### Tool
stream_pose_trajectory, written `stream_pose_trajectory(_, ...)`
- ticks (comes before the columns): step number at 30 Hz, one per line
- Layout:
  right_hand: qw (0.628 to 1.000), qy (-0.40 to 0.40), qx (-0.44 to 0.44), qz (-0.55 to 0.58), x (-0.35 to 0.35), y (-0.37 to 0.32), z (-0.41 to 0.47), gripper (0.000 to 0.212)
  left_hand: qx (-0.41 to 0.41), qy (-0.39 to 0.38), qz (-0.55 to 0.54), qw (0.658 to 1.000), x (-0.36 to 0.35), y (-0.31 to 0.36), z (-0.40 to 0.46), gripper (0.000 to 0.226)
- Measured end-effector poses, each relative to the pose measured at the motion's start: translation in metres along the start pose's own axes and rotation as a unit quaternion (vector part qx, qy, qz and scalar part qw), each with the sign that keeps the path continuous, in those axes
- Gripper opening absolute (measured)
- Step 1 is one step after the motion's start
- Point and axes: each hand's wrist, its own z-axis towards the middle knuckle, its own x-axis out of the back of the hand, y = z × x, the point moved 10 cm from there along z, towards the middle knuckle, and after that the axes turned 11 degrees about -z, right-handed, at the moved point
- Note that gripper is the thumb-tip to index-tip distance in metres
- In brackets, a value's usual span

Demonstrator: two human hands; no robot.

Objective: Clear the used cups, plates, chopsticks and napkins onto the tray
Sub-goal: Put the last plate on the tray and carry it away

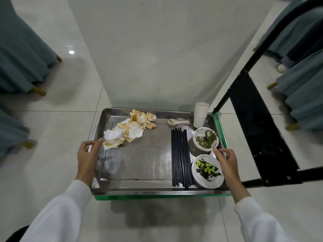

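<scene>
A steel tray (pixel 139 165) sits on a green-edged cart shelf. On it lie stained crumpled napkins (pixel 129 130) at the far left, a row of black chopsticks (pixel 180 158) right of centre, two dirty white plates (pixel 205 139) (pixel 207 171) along the right side, a stack of white paper cups (pixel 201 114) at the far right corner and white spoons (pixel 176 122) beside them. My left hand (pixel 87 158) grips the tray's left rim. My right hand (pixel 227 160) grips the right rim, its fingers between the two plates.
The black cart frame (pixel 258 119) rises at the right. A white table (pixel 157 49) stands just beyond the tray. Chairs draped in teal cloth (pixel 21 49) flank the left, and more stand on the right (pixel 304 95). The floor is pale glossy tile.
</scene>
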Motion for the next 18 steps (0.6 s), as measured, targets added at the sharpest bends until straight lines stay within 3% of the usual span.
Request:
stream_pose_trajectory(7, 0.999, 0.012, 0.004, 0.029, -0.032, 0.044, 0.043, 0.038, -0.005, -0.026, -0.009, 1.0, -0.027, -0.057, 0.026, 0.046)
stream_pose_trajectory(14, 0.999, 0.042, 0.021, 0.02, -0.041, 0.056, 0.06, 0.056, 0.007, -0.03, -0.017, 0.999, -0.036, -0.092, 0.035, 0.044)
stream_pose_trajectory(18, 0.998, 0.051, 0.035, -0.012, -0.042, 0.053, 0.063, 0.051, -0.004, -0.029, -0.015, 0.999, -0.036, -0.102, 0.036, 0.041)
